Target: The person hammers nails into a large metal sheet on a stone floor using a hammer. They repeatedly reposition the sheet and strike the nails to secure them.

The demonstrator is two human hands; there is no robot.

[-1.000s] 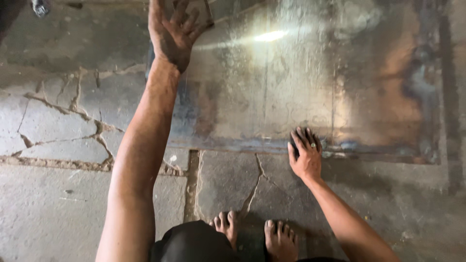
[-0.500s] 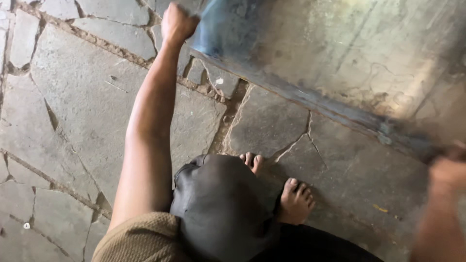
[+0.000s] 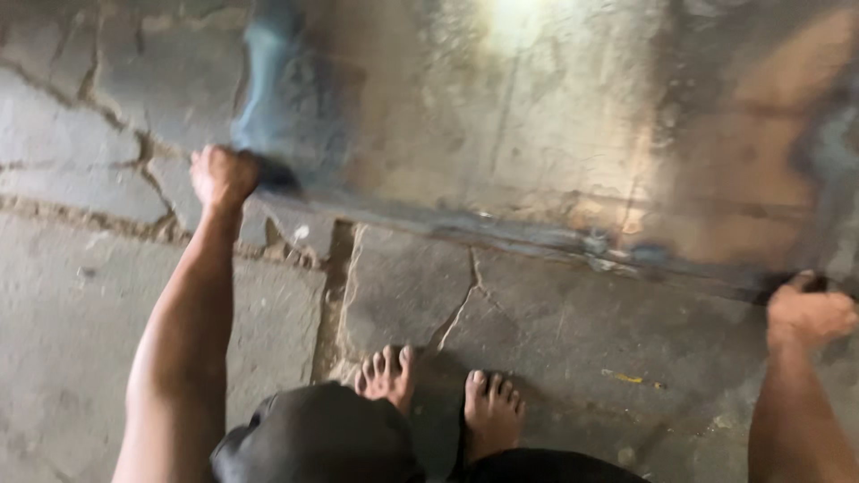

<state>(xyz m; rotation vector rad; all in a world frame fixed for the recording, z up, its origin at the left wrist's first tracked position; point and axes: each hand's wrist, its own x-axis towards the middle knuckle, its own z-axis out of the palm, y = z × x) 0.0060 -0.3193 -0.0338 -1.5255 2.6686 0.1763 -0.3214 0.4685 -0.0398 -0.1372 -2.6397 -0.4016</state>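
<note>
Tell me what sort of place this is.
Probably a rough metalworking yard or workshop floor, though that is a judgement. The ground is cracked stone paving with open joints. A large discoloured metal sheet is gripped at its near edge by the left hand and right hand. The person stands barefoot.

Large metal sheet (image 3: 555, 134) (scorched, shiny) near edge lifted off floor.
</note>
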